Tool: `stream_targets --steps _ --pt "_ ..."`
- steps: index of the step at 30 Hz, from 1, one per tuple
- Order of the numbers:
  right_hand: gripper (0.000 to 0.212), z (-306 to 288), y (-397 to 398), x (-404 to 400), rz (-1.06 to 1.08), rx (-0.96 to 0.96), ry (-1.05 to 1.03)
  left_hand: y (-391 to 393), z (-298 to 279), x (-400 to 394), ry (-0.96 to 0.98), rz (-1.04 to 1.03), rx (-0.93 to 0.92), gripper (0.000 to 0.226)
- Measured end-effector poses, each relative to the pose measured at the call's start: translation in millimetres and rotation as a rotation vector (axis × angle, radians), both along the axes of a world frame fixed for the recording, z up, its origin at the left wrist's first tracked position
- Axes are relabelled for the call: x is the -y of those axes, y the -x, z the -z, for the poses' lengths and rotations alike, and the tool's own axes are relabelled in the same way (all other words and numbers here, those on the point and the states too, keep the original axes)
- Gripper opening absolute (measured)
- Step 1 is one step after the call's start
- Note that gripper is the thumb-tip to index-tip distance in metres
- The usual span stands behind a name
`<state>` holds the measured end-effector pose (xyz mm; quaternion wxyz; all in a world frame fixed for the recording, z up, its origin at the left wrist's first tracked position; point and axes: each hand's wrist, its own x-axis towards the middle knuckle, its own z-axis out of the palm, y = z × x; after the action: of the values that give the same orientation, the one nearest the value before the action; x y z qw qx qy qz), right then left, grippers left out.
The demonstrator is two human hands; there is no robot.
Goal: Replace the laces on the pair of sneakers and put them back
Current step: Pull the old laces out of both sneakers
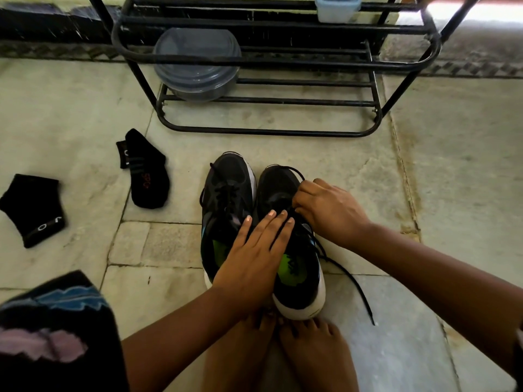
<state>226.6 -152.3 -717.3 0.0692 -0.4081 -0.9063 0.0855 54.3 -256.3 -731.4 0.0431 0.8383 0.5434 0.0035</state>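
Two black sneakers with white soles and green insoles stand side by side on the stone floor, toes pointing away from me. The left sneaker (226,188) has its black lace threaded and tied. My left hand (254,258) lies flat with straight fingers across both shoes' openings, pressing on the right sneaker (300,284). My right hand (325,210) pinches the black lace (351,281) over the right sneaker's eyelets; a loop arcs past the toe, and a loose end trails over the floor to the right.
A black metal shoe rack (268,131) stands beyond the sneakers, with a lidded grey plastic container (195,63) on its lower shelf and a pale blue box (336,7) higher up. Two black socks (147,171) (34,210) lie at left. My bare feet (311,355) touch the sneakers' heels.
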Motion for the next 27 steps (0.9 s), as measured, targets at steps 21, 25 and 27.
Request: stream_targets --steps 21,25,27 --pt "0.024 -6 -13 -6 0.093 -0.071 0.232 -1 1 -2 0.002 -0.002 -0.015 0.066" --pt "0.016 -1 -6 -2 0.094 -0.028 0.130 -1 1 -2 -0.011 0.000 -0.003 0.065" --pt "0.015 -2 -12 -6 0.177 -0.053 0.125 -1 1 -2 -0.014 0.007 0.002 0.066"
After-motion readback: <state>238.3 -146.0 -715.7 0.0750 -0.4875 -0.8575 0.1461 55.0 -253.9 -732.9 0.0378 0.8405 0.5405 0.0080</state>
